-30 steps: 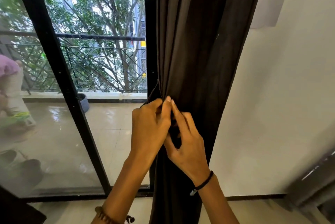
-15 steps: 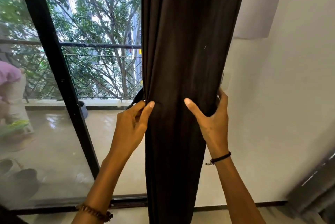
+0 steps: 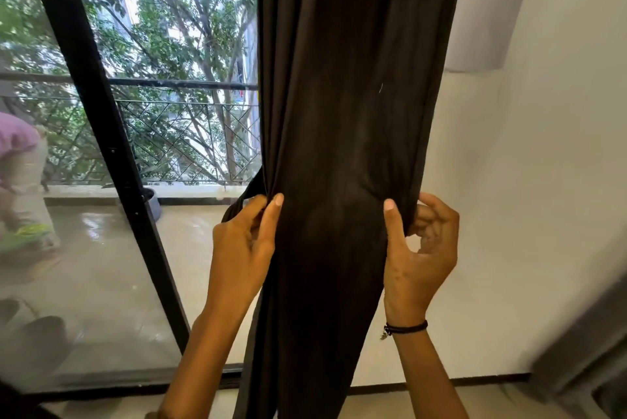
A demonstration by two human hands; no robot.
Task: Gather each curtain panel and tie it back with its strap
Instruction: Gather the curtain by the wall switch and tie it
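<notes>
L hand point(image 3: 241, 249) & R hand point(image 3: 419, 257) in pinch grip on opposite edges of curtain panel point(image 3: 342, 106)

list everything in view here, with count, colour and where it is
dark brown fabric curtain panel: one, dark brown, centre, hanging
dark fabric strap: one, dark, curtain's left edge, by left hand
black metal door frame: one, black, left of curtain
black metal balcony railing: one, black, outside, left of curtain
white paper sheet: one, white, upper right on wall
black cord bracelet: one, black, right wrist
left hand: one, grips curtain's left edge
right hand: one, pinches curtain's right edge
</notes>
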